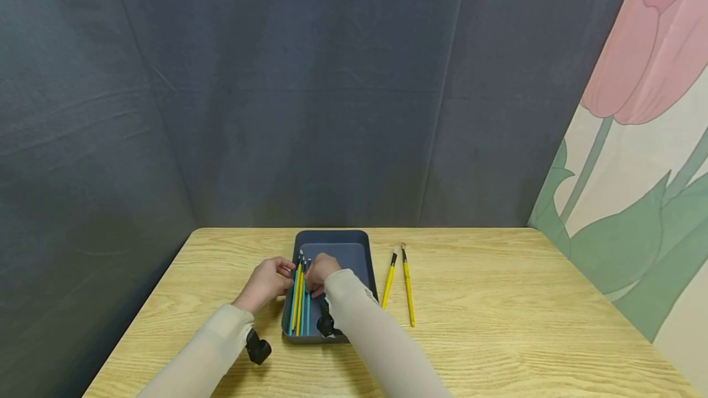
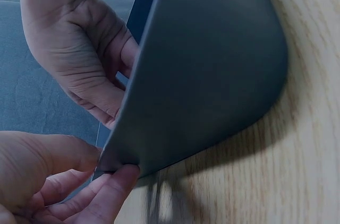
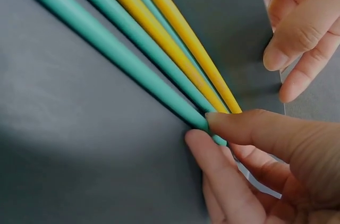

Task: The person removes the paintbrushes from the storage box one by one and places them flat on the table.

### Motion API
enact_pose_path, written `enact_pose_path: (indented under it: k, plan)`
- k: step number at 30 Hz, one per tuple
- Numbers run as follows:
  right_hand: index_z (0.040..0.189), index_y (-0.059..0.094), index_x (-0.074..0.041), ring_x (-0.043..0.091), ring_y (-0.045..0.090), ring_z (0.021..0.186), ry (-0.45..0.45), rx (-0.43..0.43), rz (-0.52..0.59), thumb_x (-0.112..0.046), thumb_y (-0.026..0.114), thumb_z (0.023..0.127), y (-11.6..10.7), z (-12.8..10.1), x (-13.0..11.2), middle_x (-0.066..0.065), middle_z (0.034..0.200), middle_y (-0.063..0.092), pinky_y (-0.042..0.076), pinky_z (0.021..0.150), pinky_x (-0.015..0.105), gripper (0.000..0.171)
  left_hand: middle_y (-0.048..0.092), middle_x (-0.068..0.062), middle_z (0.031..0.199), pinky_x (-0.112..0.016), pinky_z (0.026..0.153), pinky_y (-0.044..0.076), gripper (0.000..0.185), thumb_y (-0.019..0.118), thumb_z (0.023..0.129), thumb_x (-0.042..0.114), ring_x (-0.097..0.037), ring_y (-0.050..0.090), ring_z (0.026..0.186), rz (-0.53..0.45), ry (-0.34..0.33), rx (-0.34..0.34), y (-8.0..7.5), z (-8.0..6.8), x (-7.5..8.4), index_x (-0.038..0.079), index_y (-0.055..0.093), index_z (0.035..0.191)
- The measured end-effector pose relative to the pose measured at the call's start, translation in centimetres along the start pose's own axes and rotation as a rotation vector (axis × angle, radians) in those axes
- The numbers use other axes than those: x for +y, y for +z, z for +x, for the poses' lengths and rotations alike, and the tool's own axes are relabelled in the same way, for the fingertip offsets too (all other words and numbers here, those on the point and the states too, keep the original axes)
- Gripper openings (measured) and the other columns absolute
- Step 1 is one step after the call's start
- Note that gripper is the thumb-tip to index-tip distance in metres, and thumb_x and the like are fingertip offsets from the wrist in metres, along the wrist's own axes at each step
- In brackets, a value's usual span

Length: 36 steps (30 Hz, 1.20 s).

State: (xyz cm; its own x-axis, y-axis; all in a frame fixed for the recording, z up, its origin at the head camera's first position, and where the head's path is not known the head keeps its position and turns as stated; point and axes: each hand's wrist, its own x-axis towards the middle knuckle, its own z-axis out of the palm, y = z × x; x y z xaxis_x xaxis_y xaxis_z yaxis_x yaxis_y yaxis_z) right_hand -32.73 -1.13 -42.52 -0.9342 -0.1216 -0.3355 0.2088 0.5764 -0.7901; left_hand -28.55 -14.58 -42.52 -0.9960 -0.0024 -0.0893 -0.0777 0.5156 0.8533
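Observation:
A dark blue-grey tray [image 1: 361, 244] sits mid-table with several yellow and teal paintbrushes [image 1: 299, 300] lying along its left side. My right hand [image 1: 318, 275] is inside the tray; its thumb and a finger [image 3: 212, 176] pinch the teal brush [image 3: 122, 54] at the edge of the bundle, next to the yellow handles [image 3: 159, 33]. My left hand [image 1: 269, 281] is at the tray's left wall [image 2: 212, 75], with its thumb and fingertips [image 2: 119, 177] pinching the rim. The brush tips point toward the far end.
Two yellow paintbrushes [image 1: 389, 280] [image 1: 408, 290] lie on the wooden table [image 1: 498, 300] just right of the tray. A dark curtain hangs behind the table and a tulip-patterned wall stands to the right. Black wrist cameras [image 1: 258, 347] are strapped on both arms.

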Motion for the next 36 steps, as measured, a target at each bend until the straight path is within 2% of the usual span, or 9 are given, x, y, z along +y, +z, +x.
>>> enact_pose_path:
  k: [20, 25, 30, 36]
  plan:
    - [0.063, 0.062, -0.002, 0.022, 0.064, 0.05, -0.015, 0.019, -0.12, 0.016, 0.073, 0.068, -0.1, 0.3, -0.1, 0.01, 0.061, 0.059, 0.055, 0.047, 0.029, 0.022, 0.059, -0.018, 0.101, -0.036, 0.068, 0.059, 0.035, 0.061, 0.079, -0.011, -0.021, 0.061, 0.08, -0.012, -0.001, -0.004, 0.0, 0.2, -0.2, -0.005, 0.061, 0.114]
    - [0.065, 0.064, 0.0, 0.023, 0.066, 0.053, 0.028, -0.013, -0.07, 0.017, 0.072, 0.067, -0.4, 0.7, -0.1, 0.012, 0.065, 0.062, 0.057, 0.049, 0.03, 0.019, 0.059, -0.017, 0.1, -0.034, 0.067, 0.058, 0.037, 0.061, 0.078, -0.012, -0.021, 0.06, 0.08, -0.005, 0.0, -0.002, -0.1, 0.3, -0.1, -0.005, 0.062, 0.114]
    - [0.068, 0.065, 0.001, 0.022, 0.064, 0.056, 0.019, -0.048, -0.017, 0.017, 0.071, 0.068, -0.6, 1.0, 0.1, 0.013, 0.067, 0.062, 0.057, 0.05, 0.031, 0.017, 0.059, -0.017, 0.1, -0.033, 0.065, 0.058, 0.039, 0.061, 0.077, -0.012, -0.021, 0.06, 0.08, -0.003, -0.006, 0.003, -0.1, 0.4, -0.1, -0.005, 0.062, 0.115]
    - [0.083, 0.069, 0.005, 0.018, 0.06, 0.059, 0.009, -0.076, 0.054, 0.015, 0.07, 0.074, -1.4, -0.1, 0.1, 0.007, 0.067, 0.059, 0.06, 0.066, 0.035, 0.014, 0.06, -0.019, 0.101, -0.032, 0.065, 0.058, 0.039, 0.061, 0.076, -0.011, -0.021, 0.06, 0.079, -0.008, -0.01, 0.002, 0.0, 0.3, 0.0, -0.006, 0.062, 0.115]
